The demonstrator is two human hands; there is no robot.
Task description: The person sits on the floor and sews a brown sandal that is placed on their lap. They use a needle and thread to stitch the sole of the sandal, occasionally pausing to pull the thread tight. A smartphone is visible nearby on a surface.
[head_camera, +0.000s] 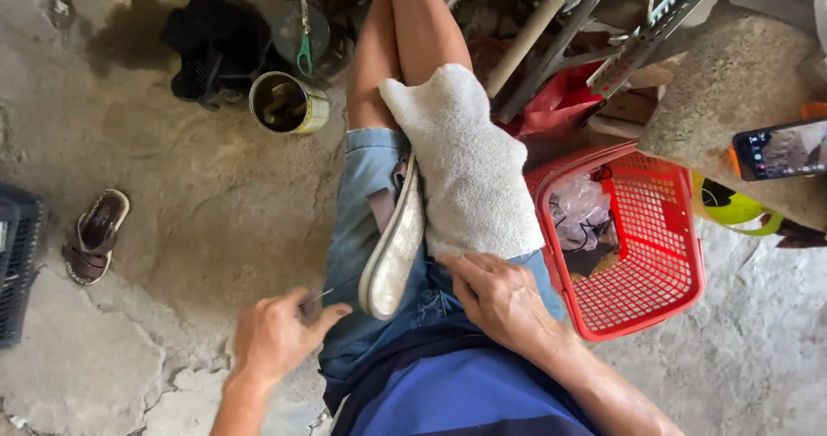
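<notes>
workshop floor | cracked concrete (172, 229) | scrap metal rails (646, 35) | glue tin (287, 102)

Left hand (276, 337) pinching a thin needle (320, 295) beside the shoe sole (394, 242) on the lap.

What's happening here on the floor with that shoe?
A person sits on a concrete floor with a pale-soled shoe wedged between the thighs, beside a white towel on the lap. The left hand pinches a thin needle-like tool near the sole; the right hand presses on the towel's lower edge. A red basket stands alongside.
</notes>
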